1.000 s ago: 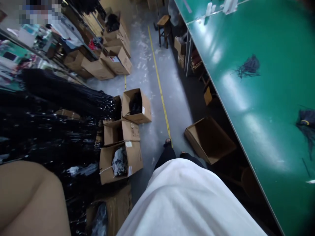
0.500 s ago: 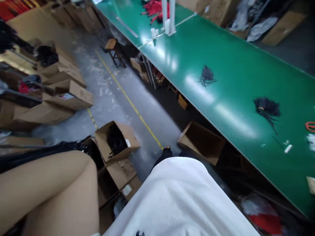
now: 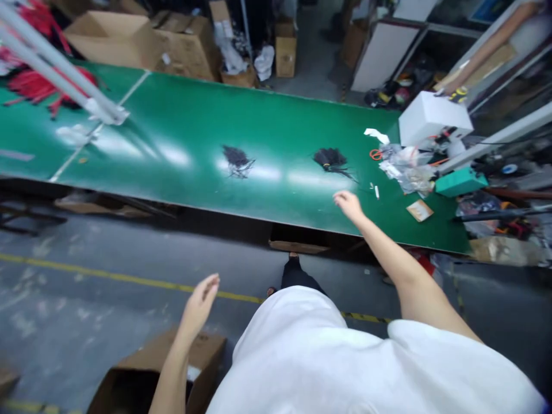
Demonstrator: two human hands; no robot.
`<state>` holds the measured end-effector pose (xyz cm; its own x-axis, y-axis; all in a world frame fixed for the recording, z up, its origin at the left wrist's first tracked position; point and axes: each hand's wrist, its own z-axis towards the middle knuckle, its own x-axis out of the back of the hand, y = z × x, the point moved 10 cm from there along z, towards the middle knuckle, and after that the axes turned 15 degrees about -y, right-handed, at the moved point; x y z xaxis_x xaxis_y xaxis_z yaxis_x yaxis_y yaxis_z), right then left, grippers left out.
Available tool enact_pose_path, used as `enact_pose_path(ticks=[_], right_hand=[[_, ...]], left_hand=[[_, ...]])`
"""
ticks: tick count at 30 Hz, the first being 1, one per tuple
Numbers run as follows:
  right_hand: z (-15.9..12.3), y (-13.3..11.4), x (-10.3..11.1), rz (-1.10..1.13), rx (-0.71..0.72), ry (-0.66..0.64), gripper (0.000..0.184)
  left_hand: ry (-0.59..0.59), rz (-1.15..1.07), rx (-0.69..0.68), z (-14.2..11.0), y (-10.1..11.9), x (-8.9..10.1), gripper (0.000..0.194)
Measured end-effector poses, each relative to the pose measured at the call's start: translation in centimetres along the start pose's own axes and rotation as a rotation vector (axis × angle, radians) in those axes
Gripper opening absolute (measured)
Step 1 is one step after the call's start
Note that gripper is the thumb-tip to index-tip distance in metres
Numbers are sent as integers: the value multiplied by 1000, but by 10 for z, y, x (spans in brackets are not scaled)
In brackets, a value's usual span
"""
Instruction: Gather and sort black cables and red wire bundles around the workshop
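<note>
My left hand [image 3: 202,299] hangs over the floor at the left of my body, above an open cardboard box [image 3: 146,356]. Its fingers are loosely bent, and nothing shows in them. My right hand [image 3: 347,205] reaches over the near edge of the green table [image 3: 194,121], with relaxed fingers and nothing visible between them. Just beyond it lies a bundle of thin black strips [image 3: 330,158] with a yellow band. A second pile of black strips [image 3: 236,160] lies farther left. Both hands are slightly blurred.
Orange-handled scissors [image 3: 375,154], plastic bags [image 3: 407,167] and a white box [image 3: 435,118] are on the table's right end, where another person's arm [image 3: 487,52] reaches in. Red strips [image 3: 38,86] lie at the left behind a white post [image 3: 64,63]. Cartons [image 3: 185,43] stand behind the table.
My view has swung right, from the aisle of boxes to facing the green table. Both hands have come into view; earlier only a bent arm showed at the left.
</note>
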<state>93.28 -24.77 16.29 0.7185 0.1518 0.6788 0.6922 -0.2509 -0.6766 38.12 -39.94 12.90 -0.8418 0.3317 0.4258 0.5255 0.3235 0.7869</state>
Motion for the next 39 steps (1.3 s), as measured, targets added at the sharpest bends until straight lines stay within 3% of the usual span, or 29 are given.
enact_pose_path(ticks=[3, 6, 8, 10, 12, 14, 17, 20, 24, 26, 29, 33, 39], right_hand=[[29, 98, 2, 35, -226, 14, 14], [60, 179, 19, 58, -388, 93, 13], [81, 224, 46, 48, -485, 163, 15], [99, 264, 76, 19, -578, 214, 14], [117, 296, 96, -50, -653, 184, 11], [132, 316, 102, -116, -678, 91, 7], [147, 327, 97, -151, -643, -31, 11], [157, 323, 101, -182, -572, -16, 8], [183, 315, 117, -21, -487, 125, 15], [201, 312, 116, 50, -466, 132, 17], [219, 297, 106, -32, -409, 105, 8], [212, 266, 84, -214, -327, 64, 13], [197, 242, 61, -412, -382, -94, 14]], left_hand=[[-325, 49, 137, 28, -45, -62, 53], [-401, 101, 177, 79, -45, -84, 51], [-369, 161, 144, 136, -19, -90, 47], [-306, 248, 55, 204, 23, -102, 41], [-199, 346, -66, 274, 72, -119, 40], [-49, 398, -102, 335, 112, -139, 43], [136, 378, 5, 397, 144, -170, 46], [242, 382, 32, 421, 162, -198, 42], [302, 498, -4, 426, 167, -214, 38], [313, 555, 12, 427, 163, -213, 37], [307, 598, 43, 431, 158, -212, 36], [286, 619, 80, 433, 155, -213, 36], [255, 618, 99, 432, 156, -216, 37]])
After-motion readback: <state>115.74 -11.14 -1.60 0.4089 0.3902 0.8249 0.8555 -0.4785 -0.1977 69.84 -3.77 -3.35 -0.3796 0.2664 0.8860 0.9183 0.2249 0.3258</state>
